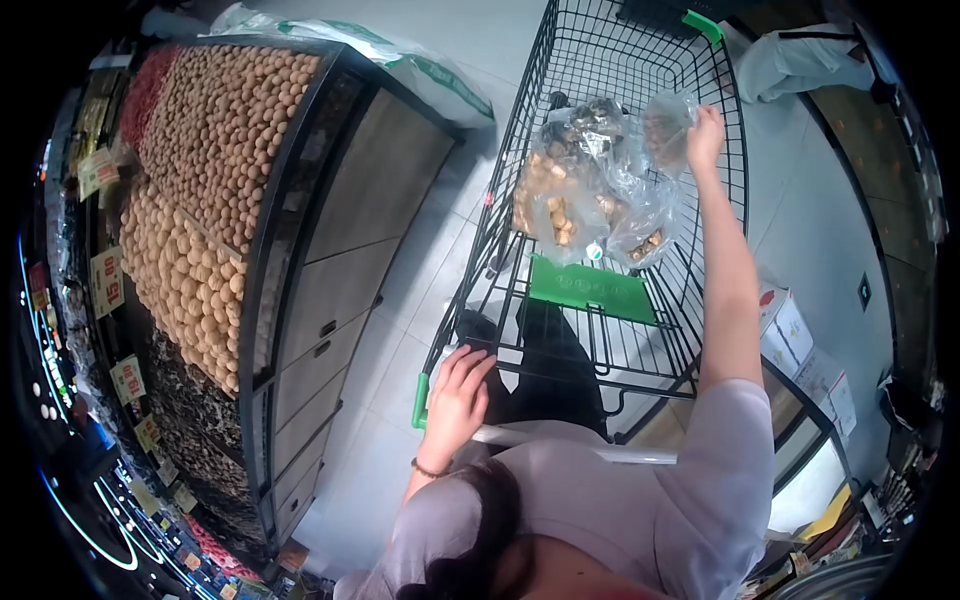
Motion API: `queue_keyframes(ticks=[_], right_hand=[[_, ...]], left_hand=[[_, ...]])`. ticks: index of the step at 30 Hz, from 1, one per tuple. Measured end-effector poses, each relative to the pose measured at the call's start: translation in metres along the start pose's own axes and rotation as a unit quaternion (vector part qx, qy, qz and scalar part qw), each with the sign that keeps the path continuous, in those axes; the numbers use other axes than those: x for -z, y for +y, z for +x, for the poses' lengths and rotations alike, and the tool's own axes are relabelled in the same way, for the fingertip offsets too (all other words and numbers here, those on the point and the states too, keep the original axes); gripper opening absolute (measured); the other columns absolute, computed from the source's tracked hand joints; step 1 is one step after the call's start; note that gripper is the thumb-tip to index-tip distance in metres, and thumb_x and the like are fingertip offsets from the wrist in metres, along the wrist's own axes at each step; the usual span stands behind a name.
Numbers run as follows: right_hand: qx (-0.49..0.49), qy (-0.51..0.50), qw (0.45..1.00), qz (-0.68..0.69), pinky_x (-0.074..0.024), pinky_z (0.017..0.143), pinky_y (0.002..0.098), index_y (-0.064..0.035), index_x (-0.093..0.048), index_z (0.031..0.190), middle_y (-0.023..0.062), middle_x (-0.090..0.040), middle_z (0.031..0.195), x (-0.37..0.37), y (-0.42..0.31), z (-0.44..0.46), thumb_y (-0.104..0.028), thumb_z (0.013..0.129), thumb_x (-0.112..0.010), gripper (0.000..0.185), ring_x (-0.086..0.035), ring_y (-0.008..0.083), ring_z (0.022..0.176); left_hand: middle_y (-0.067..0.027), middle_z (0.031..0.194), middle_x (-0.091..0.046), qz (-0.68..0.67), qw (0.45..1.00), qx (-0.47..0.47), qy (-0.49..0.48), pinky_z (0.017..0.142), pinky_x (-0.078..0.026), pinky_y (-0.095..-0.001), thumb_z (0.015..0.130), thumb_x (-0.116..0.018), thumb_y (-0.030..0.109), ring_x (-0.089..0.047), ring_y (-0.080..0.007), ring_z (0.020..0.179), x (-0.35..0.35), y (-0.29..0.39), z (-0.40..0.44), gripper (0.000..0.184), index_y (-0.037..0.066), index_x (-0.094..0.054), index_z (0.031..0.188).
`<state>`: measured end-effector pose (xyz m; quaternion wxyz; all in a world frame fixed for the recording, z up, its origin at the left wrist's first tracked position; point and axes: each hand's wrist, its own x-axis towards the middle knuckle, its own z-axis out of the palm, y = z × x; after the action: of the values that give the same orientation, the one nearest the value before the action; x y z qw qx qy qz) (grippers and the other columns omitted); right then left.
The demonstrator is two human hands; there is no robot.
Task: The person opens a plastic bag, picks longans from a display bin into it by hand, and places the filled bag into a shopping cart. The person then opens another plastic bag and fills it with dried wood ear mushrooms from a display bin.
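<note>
My right hand reaches far into the shopping cart. Its fingers are closed on the top of a clear plastic bag with something brownish inside, hard to make out. Beside it in the cart lie several more clear bags: one with tan pieces, one with dark contents, and one with brown pieces. My left hand lies at the near left corner of the cart, by the green end of the handle. Its fingers are stretched out and hold nothing.
On the left stands a bulk bin heaped with round nuts, dark dried goods and price tags. A white and green sack lies behind it. White boxes stand at right. A person's pale clothing shows at upper right.
</note>
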<state>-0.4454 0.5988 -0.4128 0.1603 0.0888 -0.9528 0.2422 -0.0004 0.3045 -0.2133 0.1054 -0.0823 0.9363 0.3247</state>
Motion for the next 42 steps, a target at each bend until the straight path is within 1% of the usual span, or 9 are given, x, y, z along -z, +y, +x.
queue_keyframes(ticks=[6, 11, 13, 16, 18, 22, 30, 34, 42], right_hand=[[-0.124, -0.289, 0.926, -0.207, -0.0333, 0.094, 0.0464, -0.0004, -0.06, 0.095, 0.02, -0.053, 0.106, -0.054, 0.057, -0.07, -0.005, 0.068, -0.057, 0.028, -0.048, 0.0358, 0.103], [-0.004, -0.012, 0.971, -0.24, -0.026, 0.099, 0.047, -0.0057, -0.046, 0.113, 0.0167, -0.038, 0.128, -0.011, -0.067, -0.088, -0.009, 0.07, -0.06, 0.046, -0.034, 0.0296, 0.121], [0.095, -0.111, 0.981, -0.125, -0.0314, 0.097, 0.0469, -0.0057, -0.046, 0.113, 0.0153, -0.039, 0.129, -0.023, -0.081, -0.105, -0.008, 0.07, -0.06, 0.046, -0.04, 0.0317, 0.117], [-0.02, -0.378, 0.925, -0.003, -0.037, 0.094, 0.0442, -0.0054, -0.036, 0.124, 0.0181, -0.039, 0.127, -0.078, -0.058, -0.138, -0.006, 0.07, -0.06, 0.06, -0.043, 0.0386, 0.112], [-0.117, -0.293, 0.945, -0.082, -0.0424, 0.089, 0.043, -0.0052, -0.027, 0.129, 0.0197, -0.041, 0.127, -0.108, -0.024, -0.163, -0.011, 0.073, -0.059, 0.065, -0.049, 0.0403, 0.107], [-0.281, -0.444, 0.84, -0.135, -0.0434, 0.089, 0.0411, -0.0012, -0.043, 0.121, 0.0199, -0.054, 0.115, -0.105, -0.016, -0.167, -0.022, 0.077, -0.058, 0.051, -0.051, 0.0361, 0.109], [-0.176, -0.216, 0.949, 0.148, -0.0466, 0.07, 0.0353, -0.0078, -0.064, 0.083, 0.0106, -0.064, 0.083, -0.17, 0.034, -0.198, -0.017, 0.08, -0.057, 0.012, -0.06, 0.0273, 0.078], [-0.439, -0.202, 0.654, 0.582, -0.0418, 0.083, 0.0336, -0.0165, -0.049, 0.106, 0.0027, -0.056, 0.112, -0.151, -0.008, -0.144, -0.025, 0.085, -0.055, 0.024, -0.052, 0.0206, 0.103], [-0.344, -0.202, 0.62, 0.676, -0.0496, 0.087, 0.0328, -0.0034, -0.044, 0.109, 0.0164, -0.049, 0.123, -0.077, -0.112, -0.075, -0.012, 0.091, -0.046, 0.021, -0.051, 0.0291, 0.111]], left_hand=[[-0.0088, 0.111, -0.055, 0.002, 1.0, 0.004, -0.001, 0.091, -0.041, -0.0383, 0.072, -0.054, -0.001, -0.046, -0.0291, 0.112, -0.001, 0.002, 0.002, 0.036, 0.006, -0.058, 0.108], [-0.0087, 0.112, -0.055, -0.001, 1.0, 0.01, -0.002, 0.091, -0.041, -0.0383, 0.072, -0.054, -0.001, -0.046, -0.029, 0.112, 0.0, 0.001, 0.002, 0.036, 0.006, -0.058, 0.107], [-0.0087, 0.112, -0.055, -0.005, 1.0, 0.013, -0.002, 0.092, -0.041, -0.0383, 0.072, -0.054, -0.001, -0.046, -0.0289, 0.112, 0.0, 0.0, 0.002, 0.036, 0.005, -0.059, 0.107], [-0.0084, 0.112, -0.055, -0.024, 0.999, 0.028, -0.008, 0.093, -0.04, -0.0386, 0.072, -0.052, -0.003, -0.045, -0.0296, 0.113, 0.001, 0.0, -0.001, 0.037, 0.005, -0.059, 0.107], [-0.0083, 0.111, -0.056, -0.026, 0.999, 0.032, -0.004, 0.093, -0.04, -0.038, 0.072, -0.052, -0.003, -0.046, -0.0293, 0.113, 0.0, -0.003, -0.002, 0.036, 0.005, -0.059, 0.107], [-0.0075, 0.11, -0.057, -0.012, 0.999, 0.037, 0.004, 0.09, -0.043, -0.0358, 0.072, -0.054, -0.002, -0.048, -0.0268, 0.111, 0.002, -0.007, -0.011, 0.034, 0.005, -0.059, 0.105], [-0.0078, 0.111, -0.056, -0.055, 0.997, 0.041, 0.03, 0.093, -0.041, -0.0367, 0.072, -0.052, -0.001, -0.047, -0.0268, 0.112, 0.004, -0.016, -0.034, 0.034, 0.005, -0.059, 0.105], [-0.0067, 0.107, -0.057, -0.038, 0.996, -0.014, 0.076, 0.089, -0.043, -0.0339, 0.075, -0.054, 0.004, -0.048, -0.0228, 0.11, 0.003, -0.028, -0.057, 0.029, 0.004, -0.057, 0.104], [-0.0101, 0.101, -0.057, -0.055, 0.986, -0.047, 0.149, 0.083, -0.045, -0.0346, 0.075, -0.054, 0.009, -0.053, -0.0253, 0.099, -0.001, -0.049, -0.109, 0.027, 0.002, -0.056, 0.101]])
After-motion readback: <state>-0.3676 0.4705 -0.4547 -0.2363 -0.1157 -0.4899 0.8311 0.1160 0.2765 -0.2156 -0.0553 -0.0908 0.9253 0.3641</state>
